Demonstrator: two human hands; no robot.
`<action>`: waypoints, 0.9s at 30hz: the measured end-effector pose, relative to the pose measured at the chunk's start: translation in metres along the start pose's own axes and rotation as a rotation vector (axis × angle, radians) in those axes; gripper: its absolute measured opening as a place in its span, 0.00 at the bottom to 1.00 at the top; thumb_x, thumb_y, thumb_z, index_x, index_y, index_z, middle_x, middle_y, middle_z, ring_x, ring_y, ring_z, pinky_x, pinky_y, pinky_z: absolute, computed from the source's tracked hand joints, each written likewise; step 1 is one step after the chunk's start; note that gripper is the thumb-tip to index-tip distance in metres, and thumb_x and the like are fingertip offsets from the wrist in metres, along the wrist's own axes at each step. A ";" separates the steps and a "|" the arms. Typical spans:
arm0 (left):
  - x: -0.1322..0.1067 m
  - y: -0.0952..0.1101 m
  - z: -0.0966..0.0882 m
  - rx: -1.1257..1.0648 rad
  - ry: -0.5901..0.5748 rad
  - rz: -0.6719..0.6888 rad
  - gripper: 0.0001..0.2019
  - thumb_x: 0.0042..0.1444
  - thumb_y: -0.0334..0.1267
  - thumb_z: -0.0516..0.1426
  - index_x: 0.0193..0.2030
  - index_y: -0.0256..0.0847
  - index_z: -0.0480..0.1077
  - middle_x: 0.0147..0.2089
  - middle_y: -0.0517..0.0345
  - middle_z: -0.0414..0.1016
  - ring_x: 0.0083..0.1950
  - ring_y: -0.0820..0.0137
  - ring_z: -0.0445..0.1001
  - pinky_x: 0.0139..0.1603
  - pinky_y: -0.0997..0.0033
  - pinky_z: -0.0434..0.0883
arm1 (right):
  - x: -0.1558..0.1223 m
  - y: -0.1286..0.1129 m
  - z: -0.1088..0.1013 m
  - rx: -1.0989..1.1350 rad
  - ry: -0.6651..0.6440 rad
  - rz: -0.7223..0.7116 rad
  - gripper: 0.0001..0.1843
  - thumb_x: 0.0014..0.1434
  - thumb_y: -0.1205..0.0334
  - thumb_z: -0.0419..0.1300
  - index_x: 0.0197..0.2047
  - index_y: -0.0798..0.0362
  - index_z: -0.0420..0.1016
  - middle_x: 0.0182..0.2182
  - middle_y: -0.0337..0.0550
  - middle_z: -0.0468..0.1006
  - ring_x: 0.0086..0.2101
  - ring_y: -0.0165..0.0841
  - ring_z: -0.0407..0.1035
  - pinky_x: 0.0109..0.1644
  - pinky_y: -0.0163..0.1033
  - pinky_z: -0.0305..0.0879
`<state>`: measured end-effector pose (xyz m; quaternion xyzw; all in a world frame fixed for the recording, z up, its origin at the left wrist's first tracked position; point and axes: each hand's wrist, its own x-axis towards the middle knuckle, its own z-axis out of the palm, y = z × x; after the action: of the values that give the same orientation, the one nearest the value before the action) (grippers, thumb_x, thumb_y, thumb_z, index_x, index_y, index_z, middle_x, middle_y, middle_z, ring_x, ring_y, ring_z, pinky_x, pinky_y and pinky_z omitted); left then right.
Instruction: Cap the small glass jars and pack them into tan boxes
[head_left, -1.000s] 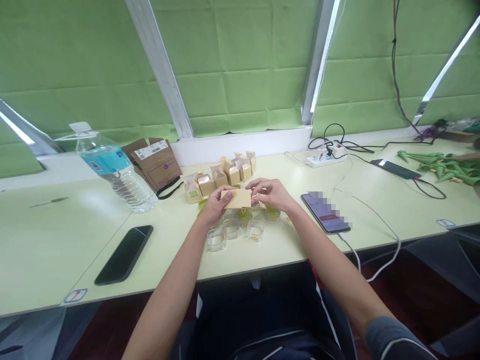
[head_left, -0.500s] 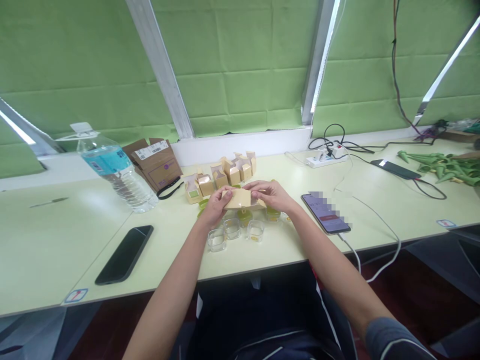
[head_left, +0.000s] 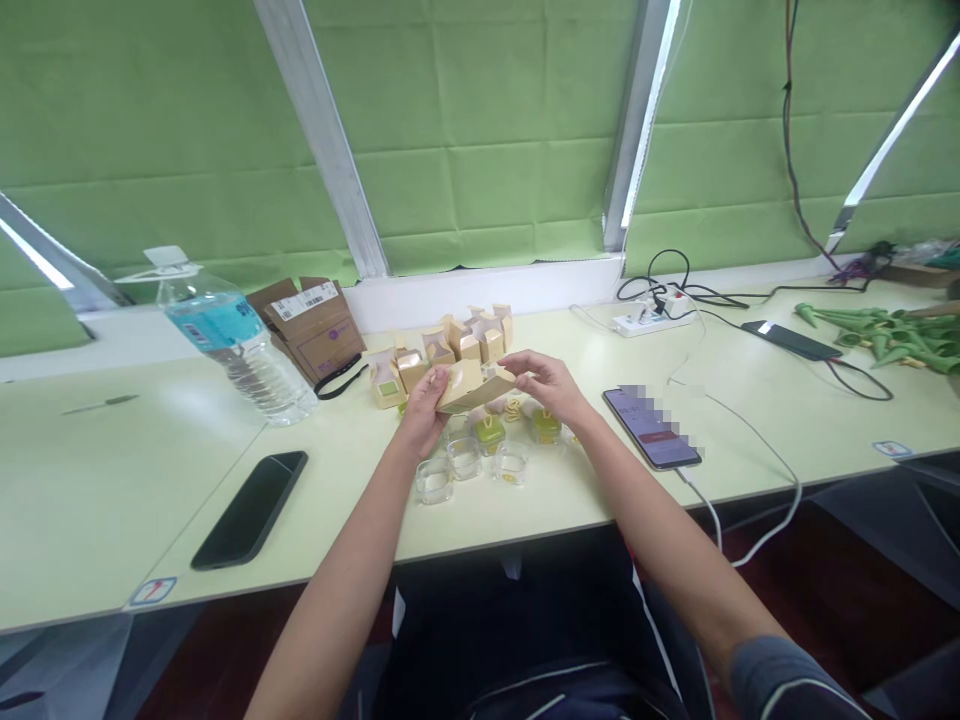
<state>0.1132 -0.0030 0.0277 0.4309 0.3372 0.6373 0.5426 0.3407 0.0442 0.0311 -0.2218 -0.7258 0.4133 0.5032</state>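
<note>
A small yellow cardboard box [head_left: 469, 388] is held tilted above the table between my two hands. My left hand [head_left: 426, 408] grips its left end, thumb on top. At its right end, my right hand [head_left: 546, 385] has its fingers closed on the flap. Below it stand clear plastic cups [head_left: 464, 458], and a green-lidded container [head_left: 490, 430] sits just behind them. Another green-lidded container [head_left: 546, 427] lies under my right wrist. Several opened yellow boxes [head_left: 439, 346] are lined up behind my hands.
On the left are a black phone [head_left: 250, 510], a big water bottle [head_left: 240, 345], a pen [head_left: 100, 405] and a brown carton [head_left: 315, 335]. To the right lie a lit phone [head_left: 651, 428] on a white cable, a power strip [head_left: 652, 320], a black power bank [head_left: 791, 340] and green cone-shaped pieces [head_left: 877, 330].
The yellow box has tilted, its right end rising, and shifted slightly left. My right hand has moved up a little with the flap. More of the green-lidded containers beneath now shows.
</note>
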 end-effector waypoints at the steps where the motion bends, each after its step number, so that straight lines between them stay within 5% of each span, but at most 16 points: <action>1: 0.000 0.000 0.000 0.000 -0.004 0.000 0.20 0.52 0.51 0.68 0.43 0.38 0.74 0.38 0.59 0.77 0.34 0.76 0.73 0.35 0.80 0.71 | -0.001 0.000 0.001 -0.017 -0.013 0.015 0.25 0.53 0.44 0.70 0.50 0.48 0.81 0.45 0.44 0.81 0.46 0.38 0.75 0.50 0.43 0.75; 5: -0.002 0.000 0.001 0.022 -0.037 -0.009 0.20 0.54 0.51 0.67 0.44 0.38 0.74 0.40 0.58 0.77 0.36 0.75 0.74 0.36 0.79 0.72 | -0.002 -0.002 0.006 -0.053 -0.022 0.047 0.31 0.44 0.51 0.76 0.52 0.48 0.81 0.49 0.44 0.81 0.49 0.40 0.76 0.54 0.46 0.75; 12: -0.008 0.001 0.001 0.085 -0.220 -0.100 0.31 0.53 0.49 0.69 0.60 0.45 0.66 0.53 0.51 0.78 0.46 0.65 0.79 0.44 0.71 0.75 | 0.001 0.003 0.004 0.051 0.033 0.001 0.22 0.54 0.47 0.71 0.48 0.50 0.82 0.42 0.44 0.83 0.43 0.37 0.77 0.51 0.44 0.77; 16: -0.012 0.004 0.004 0.178 -0.329 -0.072 0.39 0.52 0.47 0.69 0.68 0.47 0.60 0.57 0.45 0.75 0.50 0.57 0.80 0.49 0.63 0.76 | 0.002 0.008 0.004 0.058 0.093 0.020 0.26 0.52 0.46 0.72 0.51 0.50 0.78 0.41 0.45 0.82 0.45 0.39 0.77 0.47 0.43 0.77; 27: -0.008 0.000 0.003 0.296 -0.197 0.064 0.38 0.47 0.46 0.71 0.63 0.46 0.63 0.59 0.45 0.74 0.58 0.57 0.76 0.50 0.66 0.76 | -0.002 -0.005 0.005 -0.046 0.019 -0.032 0.37 0.58 0.45 0.67 0.66 0.43 0.62 0.48 0.46 0.80 0.43 0.35 0.76 0.46 0.41 0.76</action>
<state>0.1158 -0.0108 0.0277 0.5768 0.3588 0.5525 0.4830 0.3375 0.0384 0.0334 -0.2256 -0.7336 0.3864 0.5115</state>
